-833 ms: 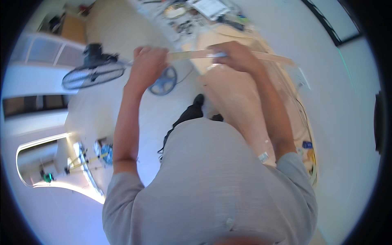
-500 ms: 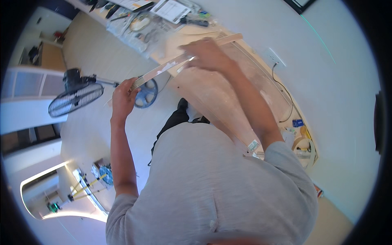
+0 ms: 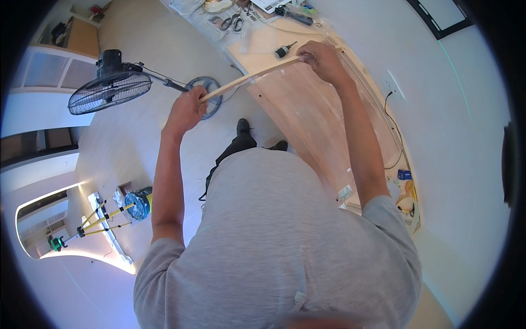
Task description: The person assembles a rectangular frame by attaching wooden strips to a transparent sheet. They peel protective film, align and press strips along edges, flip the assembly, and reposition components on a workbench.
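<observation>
One long, narrow, pale wood-coloured strip (image 3: pixel 249 78) is held aslant across the corner of a flat, pinkish-brown panel (image 3: pixel 304 112), its left end wrapped in the bare left hand (image 3: pixel 187 111), its right part pinched by the bare right hand (image 3: pixel 324 61), near a small black tool with a thin shaft (image 3: pixel 282 51).

From my remote seat I see the long thin wooden strip (image 3: pixel 252 78) as pale tan, while the big flat wooden panel (image 3: pixel 307 107) is pinkish beige with whitish smudges. I've also got a light grey fabric T-shirt (image 3: pixel 252 230), a black wire-caged round fan (image 3: pixel 112 92), a yellow slim-legged tripod (image 3: pixel 101 221) and a kinda mottled blue round bucket (image 3: pixel 138 205).
</observation>
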### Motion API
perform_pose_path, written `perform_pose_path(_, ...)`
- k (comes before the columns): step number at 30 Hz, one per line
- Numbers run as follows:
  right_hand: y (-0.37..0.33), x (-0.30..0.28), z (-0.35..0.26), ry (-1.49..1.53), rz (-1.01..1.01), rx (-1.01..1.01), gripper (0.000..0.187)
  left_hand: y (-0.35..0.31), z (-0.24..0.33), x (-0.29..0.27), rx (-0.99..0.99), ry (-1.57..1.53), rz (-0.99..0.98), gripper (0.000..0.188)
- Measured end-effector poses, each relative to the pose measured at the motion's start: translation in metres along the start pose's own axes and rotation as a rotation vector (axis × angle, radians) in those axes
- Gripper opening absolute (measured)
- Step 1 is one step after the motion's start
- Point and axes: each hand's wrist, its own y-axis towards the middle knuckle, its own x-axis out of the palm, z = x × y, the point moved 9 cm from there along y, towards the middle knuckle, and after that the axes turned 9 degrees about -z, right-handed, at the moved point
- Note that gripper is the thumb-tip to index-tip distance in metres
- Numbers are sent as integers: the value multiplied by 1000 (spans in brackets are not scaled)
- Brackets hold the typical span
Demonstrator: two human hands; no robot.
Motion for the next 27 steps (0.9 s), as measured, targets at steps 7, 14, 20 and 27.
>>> perform_pose_path(7,-14,39,19,-247,240,-45,24,26,-41,86,-29,-696,-274,34)
perform_pose_path(14,-42,82,70,-109,322,211,47,52,-56,106,45,-448,90,24)
perform_pose_path(20,-74,107,91,31,321,408,49,68,-59,113,91,-433,133,23)
perform_pose_path(27,-68,107,93,28,338,459,48,82,-64,108,64,-416,104,21)
